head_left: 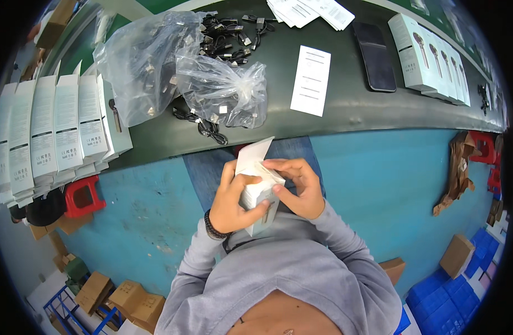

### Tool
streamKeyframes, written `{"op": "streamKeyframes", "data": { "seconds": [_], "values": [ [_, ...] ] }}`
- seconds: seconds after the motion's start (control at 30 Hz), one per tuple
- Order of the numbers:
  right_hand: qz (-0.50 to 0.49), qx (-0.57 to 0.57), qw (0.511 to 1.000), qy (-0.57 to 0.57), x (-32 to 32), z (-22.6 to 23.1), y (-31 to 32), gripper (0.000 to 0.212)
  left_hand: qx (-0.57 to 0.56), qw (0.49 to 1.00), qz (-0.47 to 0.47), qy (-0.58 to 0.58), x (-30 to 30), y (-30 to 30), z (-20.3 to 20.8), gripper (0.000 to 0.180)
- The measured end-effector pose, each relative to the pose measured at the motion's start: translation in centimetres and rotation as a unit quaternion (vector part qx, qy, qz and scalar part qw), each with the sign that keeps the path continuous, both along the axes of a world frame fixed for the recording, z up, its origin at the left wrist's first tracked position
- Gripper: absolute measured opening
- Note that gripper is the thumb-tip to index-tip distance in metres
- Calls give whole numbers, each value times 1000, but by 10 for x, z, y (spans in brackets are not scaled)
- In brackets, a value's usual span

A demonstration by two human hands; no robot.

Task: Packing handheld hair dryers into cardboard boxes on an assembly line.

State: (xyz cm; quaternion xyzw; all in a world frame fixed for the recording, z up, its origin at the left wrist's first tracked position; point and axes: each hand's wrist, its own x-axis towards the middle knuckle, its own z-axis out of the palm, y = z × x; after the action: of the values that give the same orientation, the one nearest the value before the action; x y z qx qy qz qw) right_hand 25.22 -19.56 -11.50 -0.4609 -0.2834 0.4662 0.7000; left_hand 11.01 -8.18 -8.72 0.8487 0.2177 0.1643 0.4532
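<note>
Between my two hands, above my lap, is a small white carton (262, 192) with its top flap raised. My left hand (232, 200) grips its left side, thumb across the front and fingers at the upper edge. Closed on the opposite side is my right hand (299, 187), its fingertips and thumb pressing the top rim. What lies inside the carton is mostly hidden. Past the hands, on the dark table, lie a coiled black cable (212, 132) and a clear plastic bag (228, 92) of cables. A printed white leaflet (310, 81) rests flat to their right.
Rows of light cartons (44, 131) stand at the table's left end. Finished-looking boxes (429, 58) line up at the right, beside a black phone (374, 56). Loose cables (226, 36) and a leaflet stack (312, 11) lie farther back. A red stool (83, 196) stands left.
</note>
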Motion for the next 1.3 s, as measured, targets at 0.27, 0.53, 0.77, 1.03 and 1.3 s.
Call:
{"op": "streamKeyframes", "data": {
  "seconds": [0.27,0.53,0.77,1.03,1.3],
  "values": [
    [34,31,897,-439,30,19,-4,22,-139,982,-21,-128,-4,-10,-15,39],
    [67,76,981,-166,14,-1,-5,41,-120,958,-43,-257,2,-9,-33,29],
    [97,38,964,-243,33,15,4,27,-126,975,2,-184,3,-6,-17,33],
    [71,21,973,-220,25,16,0,15,-197,956,-4,-218,0,-3,-23,13],
    [38,0,960,-278,31,17,3,13,-260,937,15,-234,5,-9,-26,11]
  ]
}}
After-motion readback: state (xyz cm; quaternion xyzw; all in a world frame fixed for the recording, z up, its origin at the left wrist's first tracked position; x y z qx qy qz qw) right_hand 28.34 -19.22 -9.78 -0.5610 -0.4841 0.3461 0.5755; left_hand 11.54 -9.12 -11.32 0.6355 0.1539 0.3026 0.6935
